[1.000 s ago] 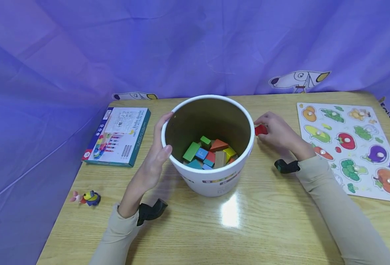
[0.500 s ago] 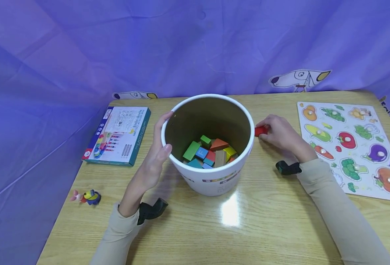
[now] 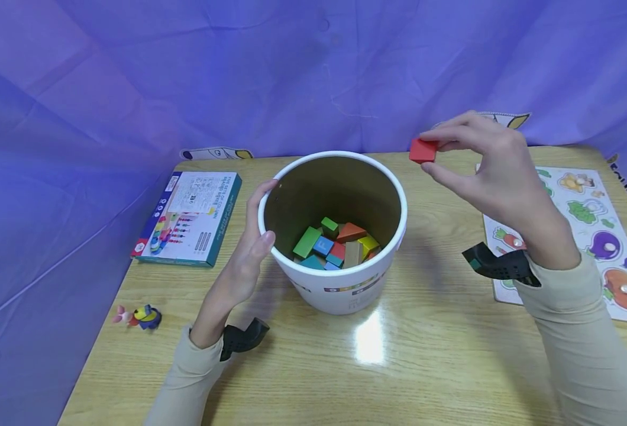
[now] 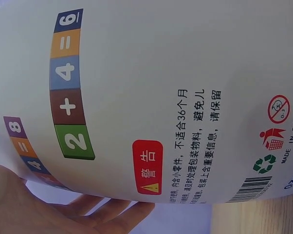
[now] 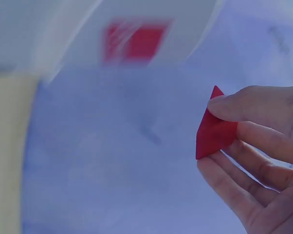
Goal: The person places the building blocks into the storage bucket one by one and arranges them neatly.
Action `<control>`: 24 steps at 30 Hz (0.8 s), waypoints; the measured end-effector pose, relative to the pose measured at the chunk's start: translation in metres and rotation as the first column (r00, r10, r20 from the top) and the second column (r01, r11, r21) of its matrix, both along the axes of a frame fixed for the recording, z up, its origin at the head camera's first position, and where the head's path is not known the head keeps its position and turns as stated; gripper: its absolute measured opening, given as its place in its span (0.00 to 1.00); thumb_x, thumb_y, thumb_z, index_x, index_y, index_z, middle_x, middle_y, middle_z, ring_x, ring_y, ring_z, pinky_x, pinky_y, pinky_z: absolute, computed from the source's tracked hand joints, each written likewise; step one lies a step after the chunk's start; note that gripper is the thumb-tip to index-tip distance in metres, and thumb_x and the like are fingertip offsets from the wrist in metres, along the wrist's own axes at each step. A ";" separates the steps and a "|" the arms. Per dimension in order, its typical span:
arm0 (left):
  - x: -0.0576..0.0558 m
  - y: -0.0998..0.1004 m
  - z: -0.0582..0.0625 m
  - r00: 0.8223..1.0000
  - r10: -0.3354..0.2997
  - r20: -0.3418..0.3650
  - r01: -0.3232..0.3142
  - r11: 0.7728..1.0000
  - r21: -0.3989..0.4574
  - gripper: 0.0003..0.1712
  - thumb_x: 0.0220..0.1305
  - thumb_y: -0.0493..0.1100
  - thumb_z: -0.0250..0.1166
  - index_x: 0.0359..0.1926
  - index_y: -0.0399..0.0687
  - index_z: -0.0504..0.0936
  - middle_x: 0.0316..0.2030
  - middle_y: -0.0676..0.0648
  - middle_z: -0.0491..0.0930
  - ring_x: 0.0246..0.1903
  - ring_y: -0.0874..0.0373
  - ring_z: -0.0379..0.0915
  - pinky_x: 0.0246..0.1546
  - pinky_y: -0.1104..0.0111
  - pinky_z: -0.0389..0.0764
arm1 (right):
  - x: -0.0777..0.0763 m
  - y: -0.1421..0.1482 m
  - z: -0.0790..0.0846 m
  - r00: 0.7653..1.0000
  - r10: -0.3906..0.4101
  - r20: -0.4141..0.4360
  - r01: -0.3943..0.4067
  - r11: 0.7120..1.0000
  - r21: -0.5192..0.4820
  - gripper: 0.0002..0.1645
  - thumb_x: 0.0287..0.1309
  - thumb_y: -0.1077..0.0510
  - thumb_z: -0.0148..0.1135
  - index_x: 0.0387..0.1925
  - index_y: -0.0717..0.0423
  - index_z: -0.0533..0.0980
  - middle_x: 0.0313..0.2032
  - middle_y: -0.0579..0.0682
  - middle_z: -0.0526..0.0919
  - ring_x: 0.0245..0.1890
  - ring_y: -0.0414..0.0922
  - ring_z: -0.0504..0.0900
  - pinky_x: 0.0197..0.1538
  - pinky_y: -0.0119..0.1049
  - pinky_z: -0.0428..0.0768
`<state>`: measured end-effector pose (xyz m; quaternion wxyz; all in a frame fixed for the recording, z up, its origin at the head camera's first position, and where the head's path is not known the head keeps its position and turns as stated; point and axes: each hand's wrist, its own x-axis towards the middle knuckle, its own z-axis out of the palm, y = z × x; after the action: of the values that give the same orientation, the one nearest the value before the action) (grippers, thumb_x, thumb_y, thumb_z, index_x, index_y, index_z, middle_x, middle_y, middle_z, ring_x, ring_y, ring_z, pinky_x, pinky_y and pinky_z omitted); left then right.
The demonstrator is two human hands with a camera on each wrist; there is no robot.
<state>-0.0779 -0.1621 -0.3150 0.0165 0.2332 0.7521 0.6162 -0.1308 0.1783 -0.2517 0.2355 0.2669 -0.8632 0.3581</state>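
A white bucket (image 3: 340, 291) printed with coloured sums stands upright on the table, with several coloured wooden blocks (image 3: 324, 245) at its bottom. My left hand (image 3: 246, 254) holds the bucket by its left side, thumb at the rim. In the left wrist view, the fingers of my left hand (image 4: 102, 214) lie along the bucket's printed wall (image 4: 185, 63). To the right of the bucket and above the table, my right hand (image 3: 497, 163) pinches a red wooden block (image 3: 423, 150) between thumb and fingertips. The right wrist view shows this red block (image 5: 215, 129) with a pointed, slanted side.
A flat boxed bead set (image 3: 188, 219) lies at the left. Small toy figures (image 3: 145, 318) stand near the table's left edge. At the right lies a vegetable puzzle board (image 3: 606, 236), partly hidden behind my right arm. A purple curtain (image 3: 313, 71) hangs behind the table (image 3: 303, 378).
My right hand has lifted the red block from beside the bucket, up and away from the table. My left hand and the bucket have stayed nearly still.
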 end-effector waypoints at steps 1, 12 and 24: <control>0.000 0.000 0.000 1.000 0.002 0.000 -0.002 1.000 -0.001 0.45 0.65 0.69 0.47 0.74 0.63 0.40 0.74 0.53 0.46 0.72 0.48 0.47 0.64 0.36 0.62 | 0.005 -0.005 0.006 0.999 0.030 -0.019 -0.031 0.999 -0.023 0.23 0.44 0.70 0.75 0.46 0.57 0.84 0.41 0.49 0.84 0.41 0.22 0.77 0.51 0.20 0.70; 0.000 0.000 -0.002 1.000 0.016 -0.001 -0.016 1.000 0.006 0.45 0.64 0.71 0.48 0.74 0.63 0.41 0.73 0.54 0.47 0.72 0.49 0.48 0.63 0.36 0.62 | 0.034 -0.053 0.030 0.940 0.333 -0.071 -0.332 0.943 0.030 0.22 0.46 0.68 0.73 0.47 0.56 0.83 0.43 0.49 0.83 0.45 0.42 0.80 0.49 0.25 0.72; -0.001 0.000 -0.003 1.000 0.007 -0.013 -0.007 1.000 0.002 0.46 0.64 0.72 0.48 0.75 0.62 0.41 0.73 0.53 0.47 0.72 0.48 0.48 0.63 0.36 0.64 | 0.029 -0.058 0.024 0.941 0.338 -0.027 -0.338 0.941 0.014 0.22 0.47 0.67 0.73 0.47 0.54 0.83 0.43 0.47 0.83 0.45 0.41 0.80 0.50 0.25 0.73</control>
<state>-0.0786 -0.1620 -0.3178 0.0092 0.2347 0.7525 0.6152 -0.1017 0.1204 -0.2277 0.1820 0.4171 -0.8027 0.3854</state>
